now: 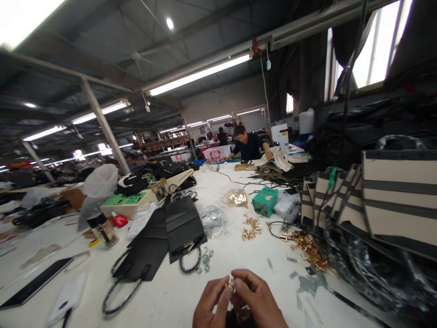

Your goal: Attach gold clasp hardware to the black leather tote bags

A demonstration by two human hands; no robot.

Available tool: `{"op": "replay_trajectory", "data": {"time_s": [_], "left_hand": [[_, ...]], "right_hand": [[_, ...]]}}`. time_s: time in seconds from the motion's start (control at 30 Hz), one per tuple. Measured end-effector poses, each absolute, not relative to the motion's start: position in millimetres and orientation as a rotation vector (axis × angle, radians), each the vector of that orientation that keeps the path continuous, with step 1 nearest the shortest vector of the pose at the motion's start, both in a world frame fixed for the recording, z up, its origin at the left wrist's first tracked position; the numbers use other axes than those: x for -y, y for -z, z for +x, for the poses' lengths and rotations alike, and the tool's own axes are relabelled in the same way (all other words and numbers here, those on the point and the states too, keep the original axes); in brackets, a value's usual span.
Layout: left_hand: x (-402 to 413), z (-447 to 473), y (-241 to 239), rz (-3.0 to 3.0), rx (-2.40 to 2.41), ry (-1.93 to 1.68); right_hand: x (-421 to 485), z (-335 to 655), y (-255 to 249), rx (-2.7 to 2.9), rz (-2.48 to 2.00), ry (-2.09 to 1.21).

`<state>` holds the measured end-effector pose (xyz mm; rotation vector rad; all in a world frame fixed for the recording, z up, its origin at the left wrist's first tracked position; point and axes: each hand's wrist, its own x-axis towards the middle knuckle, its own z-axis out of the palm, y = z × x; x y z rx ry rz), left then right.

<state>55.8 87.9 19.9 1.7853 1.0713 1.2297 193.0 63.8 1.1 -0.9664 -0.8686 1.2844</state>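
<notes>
Close to the table's near edge, my left hand and my right hand meet with fingertips pinched together. Between them sits a small gold metal fitting, mostly covered by the fingers, so its exact kind is unclear. Something black shows below, between my palms. Ahead lies a loose cluster of gold metal fittings, with a clear bag of gold pieces behind it. A larger heap of gold fittings is to the right. Small grey metal plates lie to the left of the cluster.
Black handbag pieces with handles lie left of centre. A green box stands ahead. Beige-and-black bag panels and plastic-wrapped handles crowd the right. A phone, a white power bank and a glass jar are left. A co-worker leans over the far end.
</notes>
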Motion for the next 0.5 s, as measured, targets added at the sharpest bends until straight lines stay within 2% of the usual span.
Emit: {"op": "replay_trajectory", "data": {"time_s": [0.33,0.5], "left_hand": [[-93,53,12,1.905,-1.231,-1.259],[-90,18,50,2.074,-1.476,-1.048]], "right_hand": [[-58,195,-8,0.905,-1.036,-1.152],[-58,199,-10,0.933,-1.07,-1.03]]}}
